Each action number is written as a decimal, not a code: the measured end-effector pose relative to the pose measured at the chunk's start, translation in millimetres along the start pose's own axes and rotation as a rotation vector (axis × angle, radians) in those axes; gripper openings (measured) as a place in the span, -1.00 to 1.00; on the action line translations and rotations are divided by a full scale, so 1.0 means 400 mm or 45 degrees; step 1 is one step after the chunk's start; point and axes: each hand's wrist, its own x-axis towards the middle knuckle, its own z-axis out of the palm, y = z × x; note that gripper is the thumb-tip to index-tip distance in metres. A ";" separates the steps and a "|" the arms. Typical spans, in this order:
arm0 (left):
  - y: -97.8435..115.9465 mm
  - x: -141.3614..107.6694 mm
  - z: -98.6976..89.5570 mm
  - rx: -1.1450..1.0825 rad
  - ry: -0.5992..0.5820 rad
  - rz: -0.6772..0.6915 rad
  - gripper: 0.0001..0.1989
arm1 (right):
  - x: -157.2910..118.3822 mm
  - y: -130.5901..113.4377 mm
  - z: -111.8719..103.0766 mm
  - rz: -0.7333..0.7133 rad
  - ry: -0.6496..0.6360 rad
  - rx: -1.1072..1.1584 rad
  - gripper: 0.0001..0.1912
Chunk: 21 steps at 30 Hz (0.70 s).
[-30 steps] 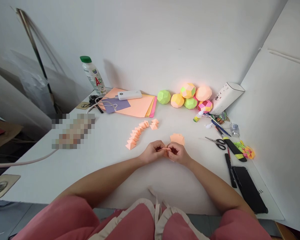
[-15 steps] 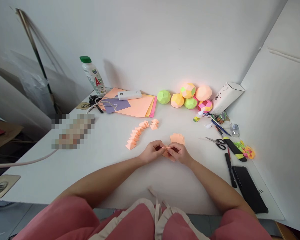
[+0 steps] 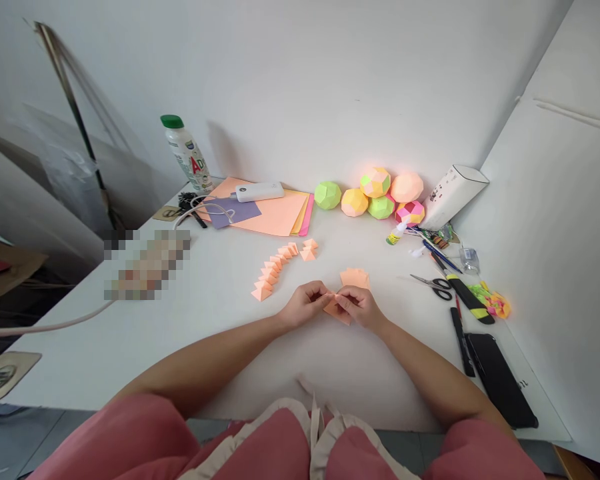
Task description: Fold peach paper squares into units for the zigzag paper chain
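Observation:
Between the fingertips of both hands, over the middle of the table, is a small piece of peach paper (image 3: 332, 297), mostly covered by the fingers. My left hand (image 3: 306, 304) pinches it from the left and my right hand (image 3: 359, 305) from the right. Just below the fingers another peach paper sheet (image 3: 341, 315) shows; whether it is joined to the held piece I cannot tell. Behind my right hand lies a small stack of peach paper pieces (image 3: 355, 277). A curved row of folded peach paper units (image 3: 271, 269) runs to the left, with a few more folded units (image 3: 309, 250) beside its far end.
Faceted paper balls (image 3: 375, 181) are piled against the back wall. Larger coloured sheets (image 3: 275, 212) lie back left under a white power bank (image 3: 259, 191), near a bottle (image 3: 187, 153). Scissors (image 3: 437, 285), a utility knife (image 3: 467, 297), a glue bottle (image 3: 396, 233) and a black phone (image 3: 500, 379) are at right.
Both hands stay in the same place. The pinched paper's edge, a thin line between the fingertips before, now looks tilted or folded, with the fingers slightly shifted.

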 end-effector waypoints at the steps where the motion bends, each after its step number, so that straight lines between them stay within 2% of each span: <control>1: -0.001 0.000 -0.001 0.003 -0.005 -0.002 -0.70 | 0.000 -0.001 0.000 -0.017 0.002 -0.011 -0.74; 11: 0.010 -0.004 -0.004 0.000 -0.019 -0.006 -0.70 | 0.003 -0.004 -0.002 -0.084 0.019 -0.019 -0.76; 21: 0.010 -0.003 -0.007 -0.045 -0.003 -0.021 -0.65 | 0.005 0.001 -0.016 0.108 0.070 0.184 -0.74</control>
